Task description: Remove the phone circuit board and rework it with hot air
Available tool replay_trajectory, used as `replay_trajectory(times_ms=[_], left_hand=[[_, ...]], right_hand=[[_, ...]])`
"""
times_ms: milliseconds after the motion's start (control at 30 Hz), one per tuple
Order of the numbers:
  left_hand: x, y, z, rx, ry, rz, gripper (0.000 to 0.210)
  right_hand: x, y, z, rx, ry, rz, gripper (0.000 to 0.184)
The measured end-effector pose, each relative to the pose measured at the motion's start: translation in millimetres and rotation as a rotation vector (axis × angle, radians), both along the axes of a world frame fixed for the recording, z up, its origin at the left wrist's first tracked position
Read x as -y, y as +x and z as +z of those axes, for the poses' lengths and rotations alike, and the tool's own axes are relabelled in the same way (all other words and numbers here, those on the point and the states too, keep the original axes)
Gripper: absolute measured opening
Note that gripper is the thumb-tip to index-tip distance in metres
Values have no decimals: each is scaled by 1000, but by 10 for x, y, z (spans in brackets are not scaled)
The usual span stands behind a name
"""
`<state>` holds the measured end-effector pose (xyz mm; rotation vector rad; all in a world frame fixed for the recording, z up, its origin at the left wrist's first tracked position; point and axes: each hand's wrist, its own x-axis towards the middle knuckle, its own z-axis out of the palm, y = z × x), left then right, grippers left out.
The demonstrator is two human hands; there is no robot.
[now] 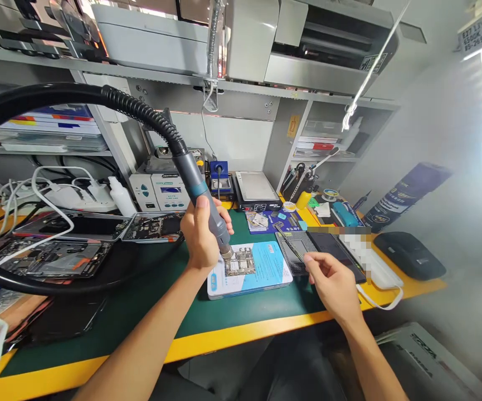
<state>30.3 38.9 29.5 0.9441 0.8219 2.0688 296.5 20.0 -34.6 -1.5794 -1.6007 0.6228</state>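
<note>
The left hand (202, 236) wraps firmly around a hot-air gun (193, 181), its nozzle angled down at the edge of a circuit board (243, 263) lying on a blue-and-white case (272, 267), just right of the grip. The right hand (335, 284), well apart from the board, pinches slender tweezers (290, 243) above a perforated plate (306, 243).

Pale plastic lamp base (476, 37), upper right: "E27", "6500K", "85-265V"; wattage blurry. Dark purple cylindrical spray can (408, 195): white print, illegible.
</note>
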Motion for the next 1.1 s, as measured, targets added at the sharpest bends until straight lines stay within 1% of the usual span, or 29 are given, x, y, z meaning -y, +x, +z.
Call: replay_trajectory(times_ms=[67,133,167,267,367,433,533,600,700,800,867,1100], left_hand=[[9,5,1,-3,9,2,45],[15,6,2,-4,17,2,44],[17,6,1,-4,20,0,44],[18,2,-6,-2,31,-4,42],[19,1,-9,5,37,0,41],[27,8,0,12,36,-2,41],[52,38,25,22,30,-11,42],[72,70,35,24,28,-19,43],[97,125,23,25,31,-26,43],[120,185,-13,24,39,-26,42],[134,226,-37,17,44,-28,41],[147,347,-95,-14,37,-12,42]], right_hand=[[-196,69,87,97,-27,-3,30],[-395,79,135,177,-65,34,25],[-487,63,143,198,-79,58,25],[-688,-12,147,197,-98,95,27],[-731,-34,219,109,-69,83,24],[-656,-30,307,2,-29,58,23],[-412,-108,390,-232,50,32,30],[-209,-248,358,-371,97,59,36],[46,-512,202,-498,144,75,41],[172,-679,44,-529,165,87,33],[206,-704,-13,-511,184,98,25],[294,-662,-33,-413,289,164,12]])
